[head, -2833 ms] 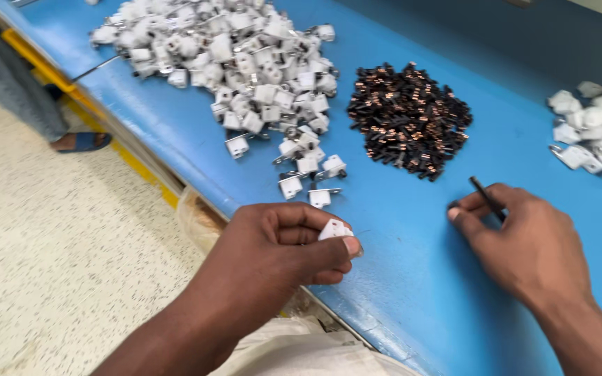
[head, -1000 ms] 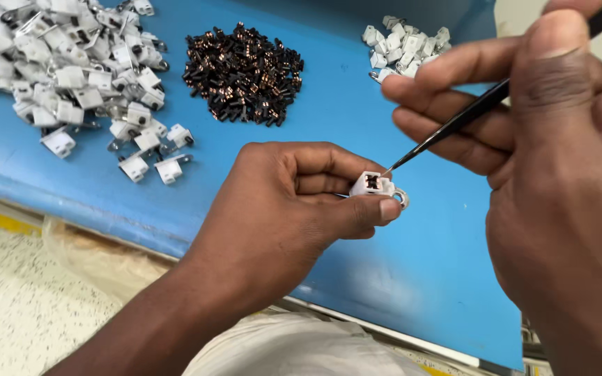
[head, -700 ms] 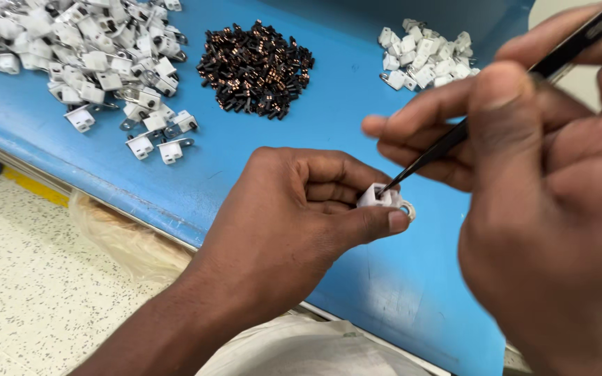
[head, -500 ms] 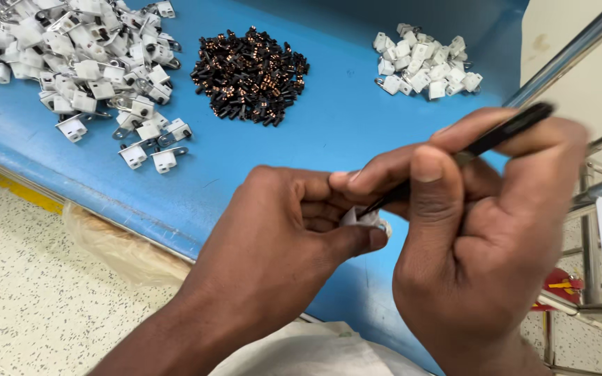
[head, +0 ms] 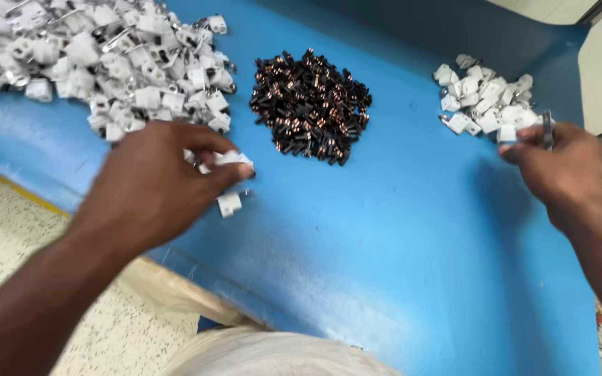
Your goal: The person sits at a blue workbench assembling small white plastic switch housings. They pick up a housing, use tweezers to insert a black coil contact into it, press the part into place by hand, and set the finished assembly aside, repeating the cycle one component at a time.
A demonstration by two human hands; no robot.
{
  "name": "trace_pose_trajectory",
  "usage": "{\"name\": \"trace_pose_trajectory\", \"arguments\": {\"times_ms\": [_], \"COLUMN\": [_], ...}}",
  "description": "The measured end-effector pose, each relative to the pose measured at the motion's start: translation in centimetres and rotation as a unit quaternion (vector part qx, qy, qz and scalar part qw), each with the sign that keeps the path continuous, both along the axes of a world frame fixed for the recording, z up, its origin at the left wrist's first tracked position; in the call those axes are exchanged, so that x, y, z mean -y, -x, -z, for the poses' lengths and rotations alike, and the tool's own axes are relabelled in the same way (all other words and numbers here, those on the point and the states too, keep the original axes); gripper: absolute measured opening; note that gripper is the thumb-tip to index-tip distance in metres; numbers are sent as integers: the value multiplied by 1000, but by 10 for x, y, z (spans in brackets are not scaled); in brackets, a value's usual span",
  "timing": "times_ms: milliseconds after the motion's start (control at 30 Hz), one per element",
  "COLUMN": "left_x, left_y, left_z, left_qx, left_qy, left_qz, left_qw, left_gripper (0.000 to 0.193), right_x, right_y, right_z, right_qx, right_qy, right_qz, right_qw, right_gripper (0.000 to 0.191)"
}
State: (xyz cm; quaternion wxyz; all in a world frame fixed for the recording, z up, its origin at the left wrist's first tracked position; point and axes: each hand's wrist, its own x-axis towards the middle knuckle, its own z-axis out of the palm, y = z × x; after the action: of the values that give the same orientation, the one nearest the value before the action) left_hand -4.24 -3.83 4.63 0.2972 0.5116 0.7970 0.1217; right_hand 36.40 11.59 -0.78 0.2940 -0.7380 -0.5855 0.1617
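Left hand: the left hand [head: 151,184] sits left of centre in the frame, fingers pinched on a small white plastic clip [head: 230,159] at the near edge of the big pile.
Right hand: the right hand [head: 564,167] is at the right edge of the frame, clenched around a thin dark metal tool [head: 546,129] whose tip sticks up above the knuckles; its fingertips touch a white piece at the near rim of the small pile.
Key relation: the pinched clip lies at the tips of the left hand, well apart from the right hand across the frame; the left hand is by far the nearer one. The clip is blurred, so its long axis cannot be told.
Loose clip: another white plastic clip [head: 229,204] lies on the tabletop just below the left fingertips, apart from the pile.
Large pile: a broad heap of white plastic clips with metal pins [head: 99,59] fills the upper left of the frame.
Middle pile: a mound of small dark brown and copper metal contacts [head: 311,108] lies at upper centre, between the two hands.
Small pile: a cluster of white plastic pieces [head: 485,94] sits at the upper right.
Containers: none in view; all three heaps lie loose on the blue tabletop [head: 398,244].
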Motion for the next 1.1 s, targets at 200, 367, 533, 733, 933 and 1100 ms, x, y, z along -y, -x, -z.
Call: {"name": "trace_pose_trajectory", "arguments": {"times_ms": [200, 367, 533, 733, 933, 1100], "left_x": [-27, -21, 0, 12, 21, 24], "left_y": [16, -17, -73, -61, -50, -49], "left_z": [9, 21, 39, 50, 51, 57], "left_qx": [-165, -84, 317, 463, 377, 329], "left_qy": [-44, -112, -68, 6, -8, -36], "left_qz": [51, 23, 117, 78, 55, 57], "left_qw": [984, 990, 939, 883, 925, 942], "left_gripper": [39, 47, 47, 31, 26, 31], "right_x": [-44, 31, 114, 114, 67, 82], "right_y": [-4, 16, 83, 130, 174, 176], "right_z": [10, -9, -27, -37, -12, -4], "right_qx": [-2, -117, -137, -188, 15, -24], "right_qy": [-6, 70, 167, 264, 98, 100], "right_qz": [48, 110, -158, -265, -178, -169], "right_qw": [999, 985, 963, 908, 979, 980], "right_gripper": [33, 15, 16, 31, 35, 35]}}
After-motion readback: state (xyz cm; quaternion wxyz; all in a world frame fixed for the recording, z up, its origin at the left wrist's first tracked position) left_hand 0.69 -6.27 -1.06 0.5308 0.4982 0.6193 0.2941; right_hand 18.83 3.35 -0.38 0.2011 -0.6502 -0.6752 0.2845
